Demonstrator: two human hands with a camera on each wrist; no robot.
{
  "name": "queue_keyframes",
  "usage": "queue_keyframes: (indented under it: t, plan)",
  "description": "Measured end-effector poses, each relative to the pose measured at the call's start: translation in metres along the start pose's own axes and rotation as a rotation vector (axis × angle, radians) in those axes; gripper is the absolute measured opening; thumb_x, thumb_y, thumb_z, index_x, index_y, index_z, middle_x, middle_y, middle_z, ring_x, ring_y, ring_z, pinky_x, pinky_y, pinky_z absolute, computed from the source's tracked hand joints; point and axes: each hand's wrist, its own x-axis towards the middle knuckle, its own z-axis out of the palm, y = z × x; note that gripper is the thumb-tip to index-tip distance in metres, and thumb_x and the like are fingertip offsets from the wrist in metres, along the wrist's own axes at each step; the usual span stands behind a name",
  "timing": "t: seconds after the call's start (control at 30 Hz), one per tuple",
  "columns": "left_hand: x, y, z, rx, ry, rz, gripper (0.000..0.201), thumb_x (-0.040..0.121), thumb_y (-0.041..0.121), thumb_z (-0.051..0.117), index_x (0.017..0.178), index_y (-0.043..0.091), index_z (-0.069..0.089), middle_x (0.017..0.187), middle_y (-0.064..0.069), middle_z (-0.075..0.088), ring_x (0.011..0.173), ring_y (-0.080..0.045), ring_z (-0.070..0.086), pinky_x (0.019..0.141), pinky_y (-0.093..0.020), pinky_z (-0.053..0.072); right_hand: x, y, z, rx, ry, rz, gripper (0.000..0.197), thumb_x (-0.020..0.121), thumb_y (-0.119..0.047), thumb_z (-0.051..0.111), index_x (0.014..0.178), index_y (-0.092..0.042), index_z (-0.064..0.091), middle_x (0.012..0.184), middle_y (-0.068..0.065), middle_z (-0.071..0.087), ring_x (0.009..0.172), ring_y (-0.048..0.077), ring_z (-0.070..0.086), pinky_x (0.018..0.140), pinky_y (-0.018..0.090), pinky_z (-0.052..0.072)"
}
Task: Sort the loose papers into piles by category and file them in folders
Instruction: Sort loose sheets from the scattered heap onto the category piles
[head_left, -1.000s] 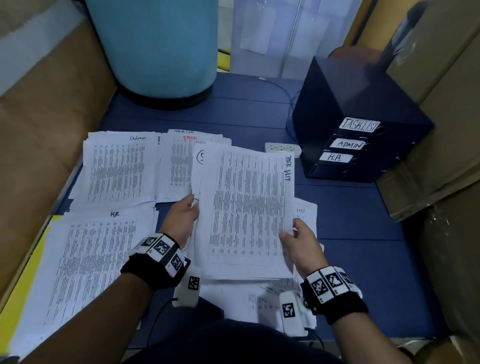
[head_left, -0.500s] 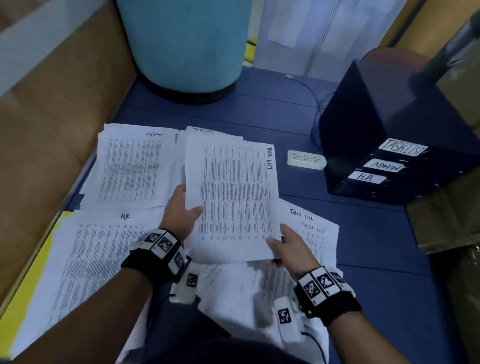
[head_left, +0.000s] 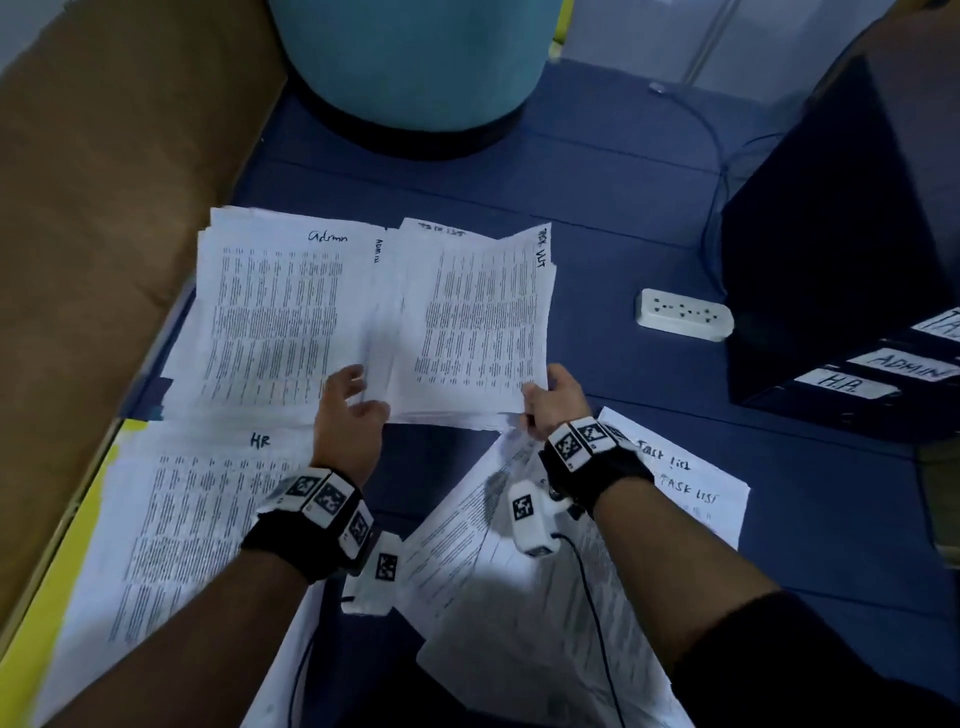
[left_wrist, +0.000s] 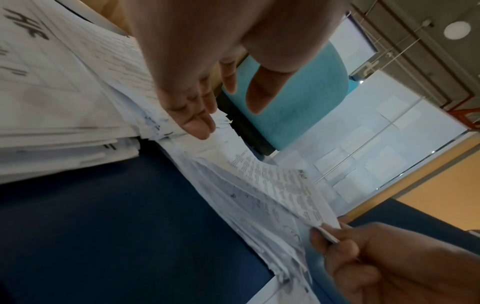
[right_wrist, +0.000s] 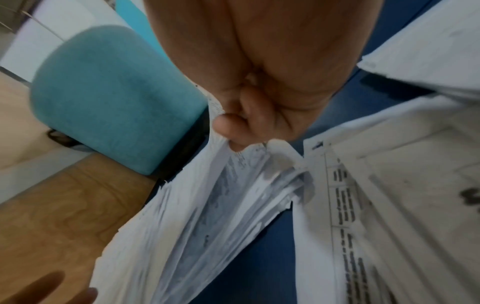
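- The task-list stack (head_left: 478, 322) is a thick sheaf of white printed sheets with "TASK LIST" handwritten along its right edge; its near edge is ragged and fanned, and it lies at the far side of the blue floor (head_left: 623, 218), overlapping the Admin pile (head_left: 280, 312).
- The right hand (head_left: 553, 397) pinches the stack's near right corner, thumb on top and fingers curled beneath, lifting that corner off the floor.
- The left hand (head_left: 348, 410) hovers at the stack's near left corner, fingers spread and relaxed, holding nothing.
- The hands are apart, one at each near corner.
- Four paper groups show: Admin pile, task-list stack, HR pile (head_left: 197, 519) near left, and loose sheets (head_left: 519, 597) marked "TASK LIST" near right.
- One black box (head_left: 841, 270) with three labels stands at right, beside one white power strip (head_left: 684, 314).
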Motion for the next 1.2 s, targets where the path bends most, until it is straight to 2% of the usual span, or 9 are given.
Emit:
queue_keyframes:
  t: [0.1,0.23,0.37,0.47,0.57,0.7,0.83,0.97,1.2]
  plan:
    - [0.003,-0.007,0.004,0.062,-0.055,0.044,0.032,0.09,0.002,0.056,0.116,0.021,0.052,0.116,0.003,0.056,0.082,-0.012,0.057,0.069,-0.026,0.049,0.015,0.0,0.012,0.01,-0.047,0.09,0.028,0.099,-0.005,0.046,0.126,-0.005,0.049,0.096,0.012,0.06,0.057,0.019,0.057,0.037,0.018,0.042]
    - [0.003,-0.011,0.013,0.113,-0.129,0.05,0.025,0.09,0.002,0.056,0.107,0.021,0.057,0.108,0.003,0.063,0.085,-0.014,0.06,0.071,-0.025,0.05,0.016,0.003,0.009,0.004,-0.073,0.131,0.022,0.097,-0.011,0.054,0.119,-0.01,0.054,0.094,0.007,0.062,0.062,0.02,0.058,0.046,0.023,0.048]
    - [-0.01,-0.004,0.029,0.152,-0.244,0.072,0.024,0.091,0.004,0.054,0.105,0.022,0.057,0.102,0.009,0.062,0.083,-0.01,0.058,0.065,-0.017,0.046,0.004,0.011,-0.023,-0.281,-0.019,-0.048,0.041,0.091,-0.032,0.065,0.126,-0.015,0.055,0.11,0.004,0.066,0.088,0.027,0.067,0.076,0.038,0.057]
    - [-0.027,0.001,0.046,0.172,-0.353,0.101,0.024,0.09,0.003,0.054,0.107,0.02,0.059,0.1,0.008,0.061,0.077,-0.008,0.055,0.072,-0.021,0.045,-0.019,0.026,-0.063,-0.253,0.048,-0.059,0.015,0.091,-0.03,0.065,0.1,-0.018,0.059,0.097,0.004,0.067,0.076,0.025,0.066,0.068,0.033,0.051]
    - [-0.048,0.002,0.065,0.197,-0.455,0.14,0.024,0.088,0.001,0.054,0.106,0.017,0.06,0.097,0.003,0.061,0.078,-0.009,0.054,0.078,-0.024,0.045,-0.048,0.057,-0.108,-0.245,0.135,-0.039,0.014,0.089,-0.029,0.066,0.085,-0.02,0.056,0.097,0.006,0.069,0.074,0.026,0.067,0.073,0.038,0.054]
    - [-0.085,-0.002,0.088,0.284,-0.602,0.185,0.028,0.087,0.002,0.054,0.114,0.009,0.061,0.104,0.0,0.061,0.096,-0.013,0.057,0.085,-0.023,0.045,-0.089,0.113,-0.156,-0.298,0.259,0.105,0.019,0.089,-0.03,0.066,0.099,-0.016,0.059,0.11,0.011,0.067,0.093,0.032,0.065,0.081,0.04,0.053]
    - [-0.116,-0.016,0.108,0.363,-0.695,0.139,0.031,0.087,0.006,0.057,0.116,0.015,0.06,0.115,-0.004,0.06,0.108,-0.019,0.058,0.094,-0.034,0.047,-0.127,0.159,-0.178,-0.406,0.299,0.295,0.049,0.091,-0.032,0.065,0.134,-0.011,0.049,0.135,0.011,0.055,0.112,0.029,0.057,0.083,0.031,0.045]
    - [-0.14,-0.03,0.119,0.493,-0.767,0.215,0.037,0.087,0.006,0.06,0.124,0.009,0.057,0.129,-0.009,0.058,0.117,-0.026,0.055,0.095,-0.031,0.042,-0.145,0.184,-0.176,-0.413,0.293,0.352,0.059,0.089,-0.031,0.069,0.136,-0.006,0.044,0.136,0.016,0.053,0.115,0.03,0.056,0.096,0.039,0.049]
    - [-0.162,-0.04,0.124,0.611,-0.698,0.238,0.051,0.084,0.013,0.065,0.132,0.01,0.05,0.135,-0.007,0.054,0.123,-0.023,0.05,0.103,-0.033,0.04,-0.147,0.201,-0.173,-0.276,0.376,0.235,0.04,0.085,-0.018,0.074,0.116,-0.01,0.048,0.112,0.012,0.059,0.084,0.021,0.053,0.069,0.026,0.042]
